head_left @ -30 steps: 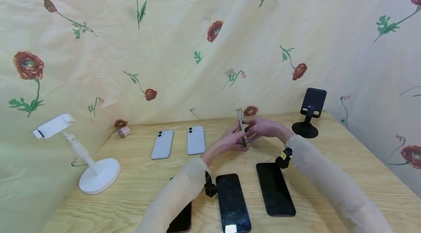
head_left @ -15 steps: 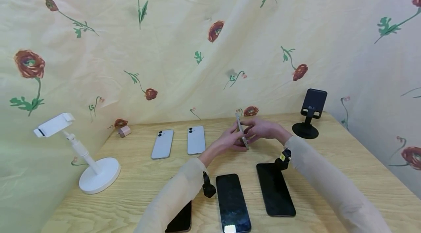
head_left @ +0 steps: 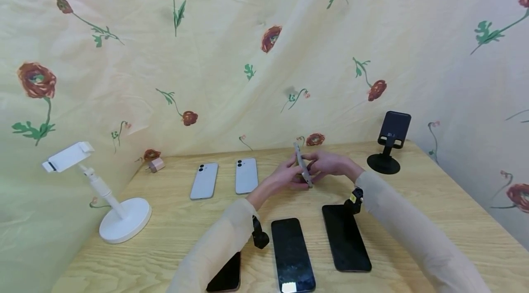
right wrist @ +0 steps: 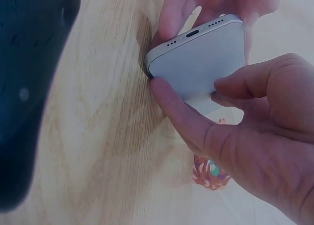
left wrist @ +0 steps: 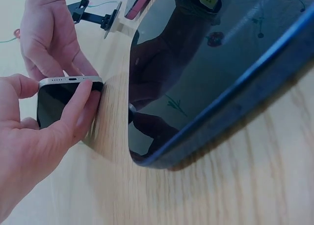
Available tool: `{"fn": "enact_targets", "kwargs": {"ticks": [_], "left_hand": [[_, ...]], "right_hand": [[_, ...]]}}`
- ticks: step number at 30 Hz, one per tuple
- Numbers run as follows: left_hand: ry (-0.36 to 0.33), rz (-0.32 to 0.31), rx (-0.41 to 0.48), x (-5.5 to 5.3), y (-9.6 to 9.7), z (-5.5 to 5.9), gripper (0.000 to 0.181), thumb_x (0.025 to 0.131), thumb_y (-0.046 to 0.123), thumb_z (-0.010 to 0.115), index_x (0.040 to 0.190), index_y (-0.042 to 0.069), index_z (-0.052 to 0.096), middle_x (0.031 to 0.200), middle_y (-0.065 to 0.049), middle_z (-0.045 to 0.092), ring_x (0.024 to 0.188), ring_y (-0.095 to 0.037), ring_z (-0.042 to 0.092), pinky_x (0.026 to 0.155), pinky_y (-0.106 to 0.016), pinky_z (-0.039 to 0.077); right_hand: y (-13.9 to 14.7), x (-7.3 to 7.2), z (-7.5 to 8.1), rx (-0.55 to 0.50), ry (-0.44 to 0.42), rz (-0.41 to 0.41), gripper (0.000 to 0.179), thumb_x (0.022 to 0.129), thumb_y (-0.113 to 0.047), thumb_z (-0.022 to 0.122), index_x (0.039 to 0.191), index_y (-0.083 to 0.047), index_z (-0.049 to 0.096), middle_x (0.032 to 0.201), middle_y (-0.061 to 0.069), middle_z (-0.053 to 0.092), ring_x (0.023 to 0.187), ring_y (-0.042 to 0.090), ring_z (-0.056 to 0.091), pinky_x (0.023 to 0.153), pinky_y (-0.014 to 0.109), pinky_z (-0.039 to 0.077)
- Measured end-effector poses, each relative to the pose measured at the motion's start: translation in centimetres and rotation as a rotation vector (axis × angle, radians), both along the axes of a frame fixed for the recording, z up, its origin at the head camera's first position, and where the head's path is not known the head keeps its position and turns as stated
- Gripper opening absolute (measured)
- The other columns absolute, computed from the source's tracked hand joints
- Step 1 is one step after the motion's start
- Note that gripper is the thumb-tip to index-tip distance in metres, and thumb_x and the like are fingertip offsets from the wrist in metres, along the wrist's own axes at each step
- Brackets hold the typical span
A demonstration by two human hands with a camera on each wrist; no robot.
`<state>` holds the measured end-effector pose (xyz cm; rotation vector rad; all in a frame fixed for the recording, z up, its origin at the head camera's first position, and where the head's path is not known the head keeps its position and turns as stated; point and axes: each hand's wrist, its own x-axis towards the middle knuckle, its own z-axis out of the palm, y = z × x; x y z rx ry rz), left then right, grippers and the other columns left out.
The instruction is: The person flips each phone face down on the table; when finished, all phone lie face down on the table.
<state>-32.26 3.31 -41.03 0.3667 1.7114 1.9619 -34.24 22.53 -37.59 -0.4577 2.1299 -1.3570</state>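
A pale smartphone (head_left: 303,166) is held on edge over the back middle of the table, tilted to the left. My left hand (head_left: 285,177) grips it by its edges, fingers lying across the dark screen side (left wrist: 51,105) in the left wrist view. On the other side my right hand (head_left: 330,163) holds it too, with fingertips at the plain pale back (right wrist: 196,63) and along the edge near the lower corner. The phone's charging-port end faces me. Two more pale phones lie face down to the left, a near one (head_left: 246,176) and a farther one (head_left: 204,181).
Under my forearms lie black-screened phones: a middle one (head_left: 292,255), a right one (head_left: 346,238) and a left one (head_left: 228,274) partly covered by my sleeve. A white phone stand (head_left: 126,221) is at left, a black stand (head_left: 383,163) at back right, a pink charger (head_left: 156,165) at back left.
The phone in my hands has turned slightly, its upper end leaning farther left and more of its pale back showing. Both forearms have shifted a little to the left.
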Motion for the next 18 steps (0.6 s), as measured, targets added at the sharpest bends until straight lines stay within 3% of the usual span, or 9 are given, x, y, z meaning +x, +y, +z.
{"fn": "enact_targets", "kwargs": {"ticks": [9, 18], "left_hand": [[-0.019, -0.006, 0.005, 0.0, -0.5, 0.0, 0.075, 0.100, 0.003, 0.049, 0.162, 0.014, 0.007, 0.128, -0.032, 0.056, 0.113, -0.044, 0.061, 0.091, -0.047, 0.051], [-0.017, -0.010, -0.017, -0.1, -1.0, 0.3, 0.074, 0.101, 0.000, 0.047, 0.162, 0.015, 0.009, 0.125, -0.034, 0.058, 0.111, -0.043, 0.062, 0.090, -0.046, 0.052]], "right_hand": [[0.0, -0.1, -0.1, 0.053, 0.017, 0.024, 0.074, 0.092, 0.014, 0.046, 0.156, 0.007, 0.010, 0.116, 0.025, 0.065, 0.110, 0.038, 0.062, 0.092, 0.050, 0.051], [-0.2, -0.1, 0.0, 0.074, 0.026, -0.006, 0.074, 0.091, 0.013, 0.047, 0.156, 0.007, 0.011, 0.116, 0.027, 0.064, 0.105, 0.036, 0.064, 0.089, 0.049, 0.053]]}}
